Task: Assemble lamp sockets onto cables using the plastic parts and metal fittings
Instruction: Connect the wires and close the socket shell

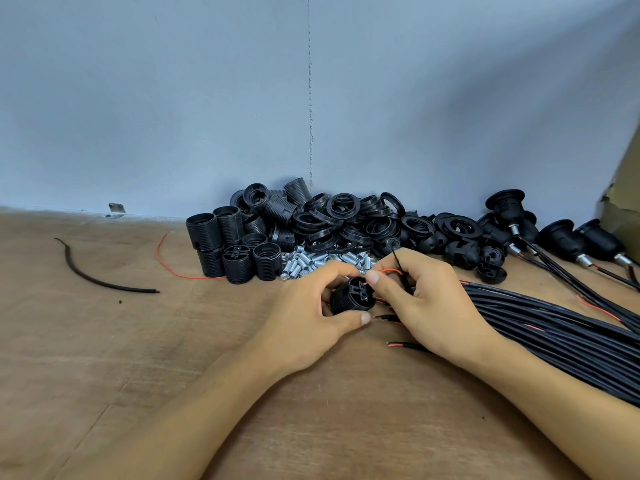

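Note:
My left hand [308, 313] grips a black threaded socket body [351, 296] just above the wooden table, terminal end turned toward my right hand. My right hand [426, 306] pinches a thin red wire [391, 271] at the socket's terminals, and a black wire [401, 271] runs up between its fingers. A pile of black socket bodies [228, 244] stands behind, with black rings [343, 216] and small metal fittings [311, 263] next to it. A bundle of black cables [554, 327] lies under my right forearm.
Finished sockets on cables [561, 237] lie at the back right beside a cardboard box [623, 188]. A loose black cable piece [90, 275] and a red wire [166, 261] lie on the table [104, 358] at left. A grey wall stands behind.

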Action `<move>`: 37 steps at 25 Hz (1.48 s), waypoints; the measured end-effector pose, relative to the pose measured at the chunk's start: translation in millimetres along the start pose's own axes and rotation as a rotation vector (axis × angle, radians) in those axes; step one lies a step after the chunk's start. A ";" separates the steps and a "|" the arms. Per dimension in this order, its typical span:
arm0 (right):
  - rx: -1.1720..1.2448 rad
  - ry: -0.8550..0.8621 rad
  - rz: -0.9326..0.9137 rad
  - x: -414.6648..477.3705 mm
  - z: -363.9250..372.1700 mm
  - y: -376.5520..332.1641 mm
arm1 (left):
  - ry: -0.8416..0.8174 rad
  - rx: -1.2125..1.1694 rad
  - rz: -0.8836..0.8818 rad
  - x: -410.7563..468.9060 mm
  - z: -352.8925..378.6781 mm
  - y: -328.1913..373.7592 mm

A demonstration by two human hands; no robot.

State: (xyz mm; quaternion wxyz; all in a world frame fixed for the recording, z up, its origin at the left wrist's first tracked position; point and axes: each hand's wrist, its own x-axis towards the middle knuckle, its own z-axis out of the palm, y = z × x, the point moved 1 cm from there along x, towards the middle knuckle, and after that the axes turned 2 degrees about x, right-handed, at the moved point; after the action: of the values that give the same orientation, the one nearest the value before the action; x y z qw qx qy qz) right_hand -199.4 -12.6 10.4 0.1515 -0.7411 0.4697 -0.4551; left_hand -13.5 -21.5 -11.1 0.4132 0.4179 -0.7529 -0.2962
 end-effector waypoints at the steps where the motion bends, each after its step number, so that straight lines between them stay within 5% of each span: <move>1: -0.014 0.006 -0.004 0.0 0.5 0.6 | 0.004 0.003 0.003 0.0 0.0 -0.2; 19: -0.566 -0.108 -0.141 -4.3 -2.0 -15.1 | 0.114 0.193 0.103 4.5 8.0 7.0; 37: -0.267 -0.032 -0.136 -1.8 -2.4 -2.2 | -0.012 0.038 0.045 1.9 2.1 1.7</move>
State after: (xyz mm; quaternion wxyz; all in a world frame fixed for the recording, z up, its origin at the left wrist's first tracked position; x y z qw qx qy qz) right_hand -200.4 -9.5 12.2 0.0280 -0.7919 0.4724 -0.3861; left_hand -16.6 -22.1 -10.1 0.4071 0.4071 -0.7701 -0.2749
